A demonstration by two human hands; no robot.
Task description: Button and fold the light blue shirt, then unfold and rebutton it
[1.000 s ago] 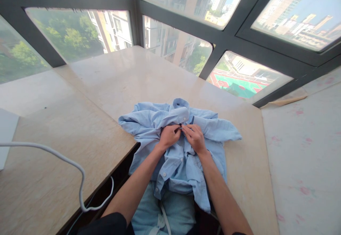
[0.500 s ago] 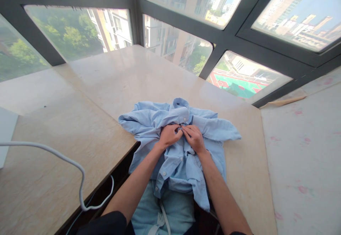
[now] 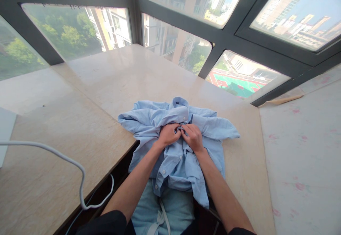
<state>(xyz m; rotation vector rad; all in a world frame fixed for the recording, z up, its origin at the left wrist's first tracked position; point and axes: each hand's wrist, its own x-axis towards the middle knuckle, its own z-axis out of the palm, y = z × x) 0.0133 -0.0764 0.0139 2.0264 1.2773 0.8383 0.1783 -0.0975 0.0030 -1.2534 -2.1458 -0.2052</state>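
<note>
A light blue button-up shirt [image 3: 149, 116] lies front up on the pale tabletop, its collar [image 3: 179, 102] pointing away from me and its lower hem hanging over the edge onto my lap. My left hand [image 3: 169, 134] pinches the front placket just below the collar. Close against it, my right hand [image 3: 193, 136] pinches the other side of the same spot. Between the fingertips the cloth is bunched; any button there is hidden. One white button [image 3: 183, 118] shows above the hands, and another button [image 3: 163, 171] lies on the loose placket lower down.
A white cable [image 3: 60, 155] loops across the left of the tabletop [image 3: 101, 82] and drops over its edge. Part of a white object [image 3: 5, 128] stands at the far left. Windows with dark frames [image 3: 170, 14] close off the back, and a flowered wall [image 3: 301, 149] stands at right.
Both hands stay at the same place on the placket, with only slight finger movement. The whole view has shifted very slightly.
</note>
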